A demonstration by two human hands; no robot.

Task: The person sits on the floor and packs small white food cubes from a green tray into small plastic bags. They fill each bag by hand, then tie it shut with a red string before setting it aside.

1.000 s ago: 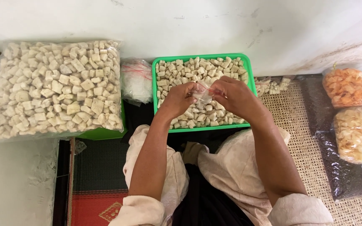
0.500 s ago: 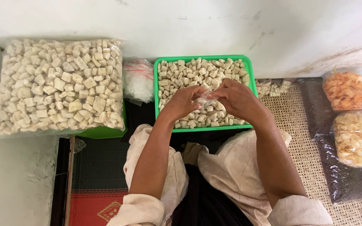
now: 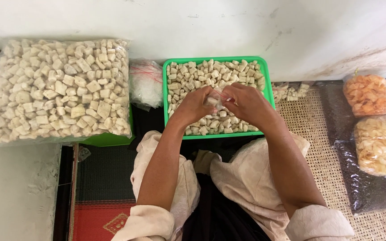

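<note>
Left hand (image 3: 196, 105) and right hand (image 3: 245, 103) pinch a small clear bag (image 3: 216, 99) of pale cubes together over the green tray (image 3: 265, 79), at twelve o'clock.

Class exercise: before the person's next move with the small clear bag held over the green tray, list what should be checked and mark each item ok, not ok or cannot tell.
1. Left hand grips the small clear bag: ok.
2. Right hand grips the bag too: ok.
3. Bag is over the green tray, so dropped pieces land inside: ok.
4. Tray has pale cubes in it: ok.
5. Bag mouth open: cannot tell.
6. How full the bag is: cannot tell.
</note>
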